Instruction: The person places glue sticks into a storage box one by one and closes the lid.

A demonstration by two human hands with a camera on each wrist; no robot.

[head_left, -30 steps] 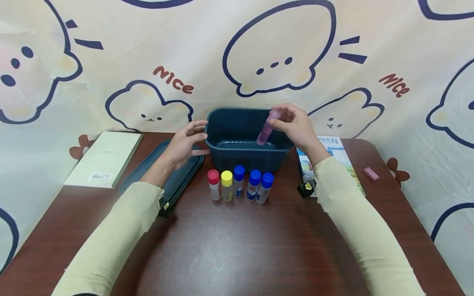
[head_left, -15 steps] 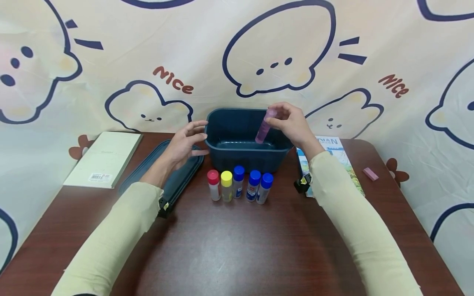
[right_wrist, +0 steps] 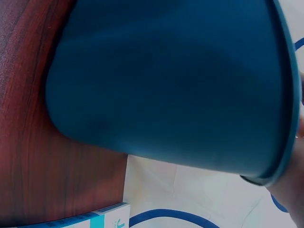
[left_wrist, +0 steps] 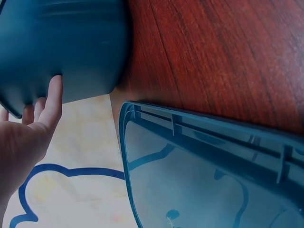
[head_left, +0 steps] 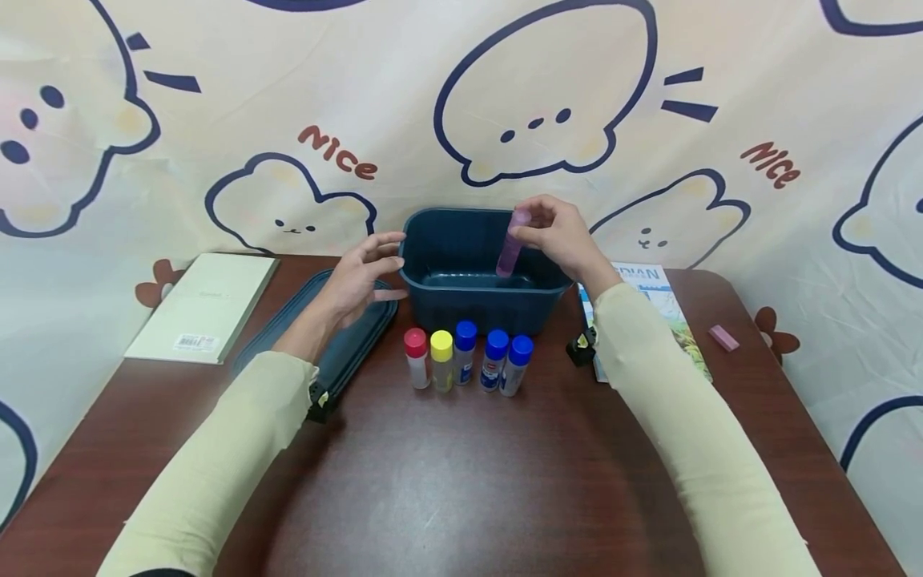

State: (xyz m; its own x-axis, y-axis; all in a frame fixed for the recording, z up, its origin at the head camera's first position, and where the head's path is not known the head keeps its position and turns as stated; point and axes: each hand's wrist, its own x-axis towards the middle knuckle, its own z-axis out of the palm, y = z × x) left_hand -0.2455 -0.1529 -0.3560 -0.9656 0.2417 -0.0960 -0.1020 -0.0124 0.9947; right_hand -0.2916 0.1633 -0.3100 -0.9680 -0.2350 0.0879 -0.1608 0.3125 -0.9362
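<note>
A dark teal plastic bin [head_left: 479,302] stands upright at the back of the table. My right hand [head_left: 566,238] pinches a purple translucent glue stick [head_left: 510,255] near its top, tilted, with its lower end inside the bin's opening. At the bin's left end my left hand [head_left: 356,276] is spread, fingertips touching the outer wall [left_wrist: 61,52]. In front of the bin stand several glue sticks: one with a red cap [head_left: 415,357], one with a yellow cap [head_left: 442,361], and others with blue caps [head_left: 493,361]. The bin wall [right_wrist: 166,85] hides most of my right hand in the right wrist view.
Under my left forearm lies the teal lid [head_left: 364,320], with a pale green notebook [head_left: 205,308] farther left. A colourful book [head_left: 667,308] lies partly behind my right arm. Near the right table edge is a pink eraser [head_left: 724,337]. A patterned cloth [head_left: 404,96] hangs behind the table.
My right hand has moved a little left with the purple glue stick, which now tilts less. The left hand keeps its place on the bin.
</note>
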